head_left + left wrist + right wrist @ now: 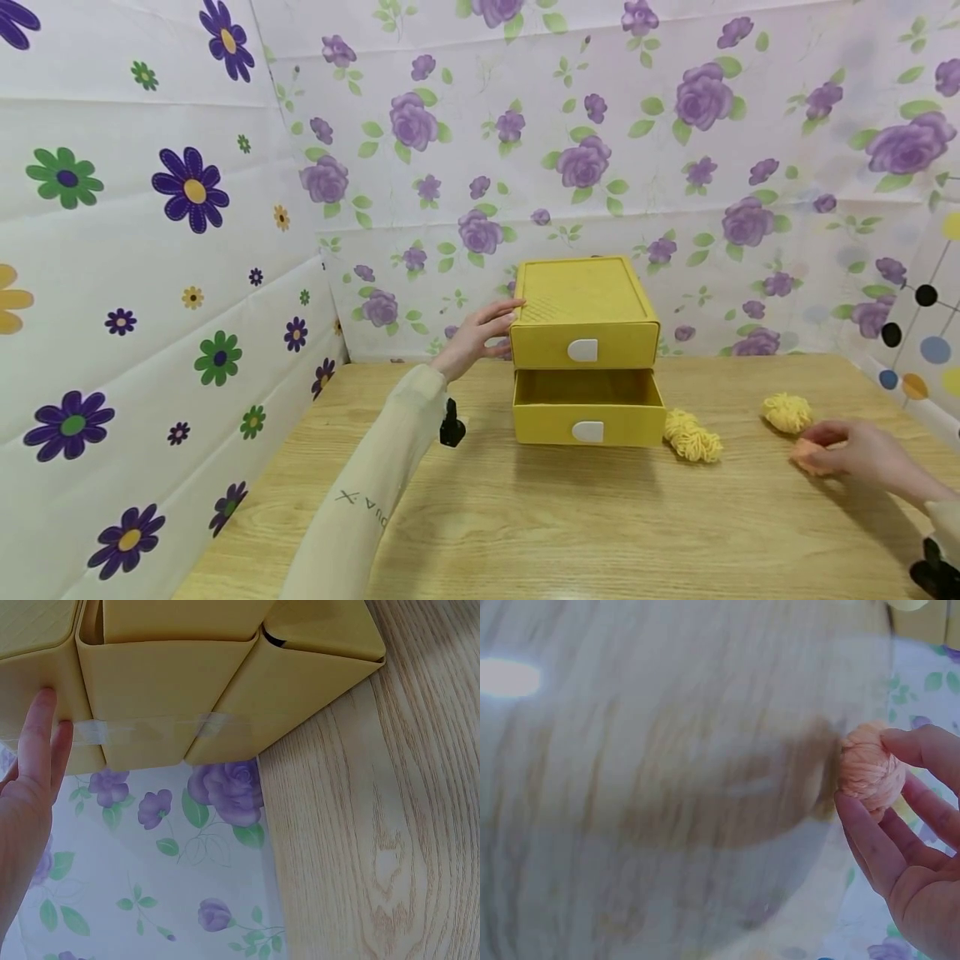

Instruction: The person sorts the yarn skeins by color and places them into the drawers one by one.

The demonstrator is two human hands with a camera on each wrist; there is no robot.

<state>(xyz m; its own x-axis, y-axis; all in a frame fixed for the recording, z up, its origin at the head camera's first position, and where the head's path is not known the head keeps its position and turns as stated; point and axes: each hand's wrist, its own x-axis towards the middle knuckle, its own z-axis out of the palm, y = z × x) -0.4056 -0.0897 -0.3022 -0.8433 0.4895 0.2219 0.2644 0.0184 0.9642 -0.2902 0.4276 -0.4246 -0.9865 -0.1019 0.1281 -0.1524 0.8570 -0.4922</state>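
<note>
A yellow drawer box (pixel 577 292) stands near the back wall, its lower drawer (pixel 551 425) pulled out and its upper drawer (pixel 547 346) closed. Against the box's left side my left hand (pixel 480 333) rests with fairly straight fingers. In the left wrist view the fingers (pixel 37 742) touch the side wall (pixel 142 690) of the box. On the right, my right hand (pixel 862 454) pinches a peach yarn ball (pixel 870 769) between thumb and fingers, low over the table. Just behind it lies a yellow yarn ball (pixel 787 413).
A yellow yarn skein (pixel 692 437) lies on the wooden table (pixel 510 525) beside the lower drawer's right side. Floral sheets (pixel 450 167) cover the wall behind, and a flower-patterned sheet (pixel 135 275) hangs along the left.
</note>
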